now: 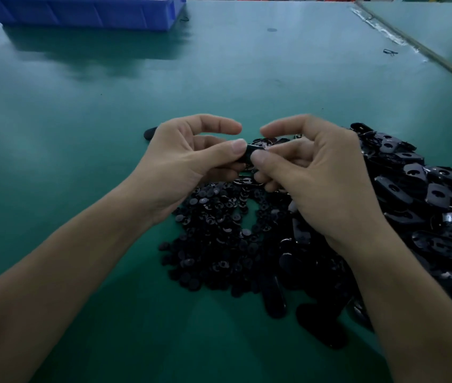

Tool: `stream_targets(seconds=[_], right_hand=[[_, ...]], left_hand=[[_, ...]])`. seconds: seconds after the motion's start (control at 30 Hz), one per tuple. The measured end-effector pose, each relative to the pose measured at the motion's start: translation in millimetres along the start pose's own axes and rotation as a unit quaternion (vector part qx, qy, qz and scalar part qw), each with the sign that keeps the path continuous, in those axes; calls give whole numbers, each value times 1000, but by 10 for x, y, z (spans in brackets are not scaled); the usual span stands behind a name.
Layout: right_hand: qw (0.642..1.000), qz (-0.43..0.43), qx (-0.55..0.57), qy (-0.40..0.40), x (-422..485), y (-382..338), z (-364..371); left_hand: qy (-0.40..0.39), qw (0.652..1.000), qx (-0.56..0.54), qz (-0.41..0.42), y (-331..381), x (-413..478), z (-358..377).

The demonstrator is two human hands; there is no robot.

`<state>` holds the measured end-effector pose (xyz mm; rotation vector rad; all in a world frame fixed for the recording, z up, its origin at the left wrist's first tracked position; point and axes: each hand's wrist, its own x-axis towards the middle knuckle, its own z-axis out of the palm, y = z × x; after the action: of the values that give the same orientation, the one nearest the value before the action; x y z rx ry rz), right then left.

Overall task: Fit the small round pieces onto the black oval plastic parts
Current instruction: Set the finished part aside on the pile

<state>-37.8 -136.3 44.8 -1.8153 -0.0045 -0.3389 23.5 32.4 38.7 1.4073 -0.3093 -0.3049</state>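
Round pieces (219, 239) are heaped beneath the wrists; oval parts (426, 203) are piled beside the right hand (310, 172). One black part (249, 152) is pinched by it and the left hand (186, 158), index fingers lifted. A blue bin (86, 12) is seen far beyond.

Bare left hand (186, 161) and right hand (321, 186), bare forearms (67, 258), short plain nails on the fingers (219, 125).

Small black round pieces (219, 239) lie in a loose heap, centre. Black oval parts (418, 194), slotted, piled just right, touching that heap. One oval part (247, 152) held raised over the heap's far edge.
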Motion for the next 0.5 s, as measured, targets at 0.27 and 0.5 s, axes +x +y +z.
stream_targets(seconds=[0.27, 0.5], right_hand=[[999, 20, 48, -3, -11, 9, -18], [1000, 10, 17, 15, -5, 39, -6]], left_hand=[[-8, 999, 39, 33, -10, -17, 36], [-16, 990, 120, 67, -13, -32, 36]])
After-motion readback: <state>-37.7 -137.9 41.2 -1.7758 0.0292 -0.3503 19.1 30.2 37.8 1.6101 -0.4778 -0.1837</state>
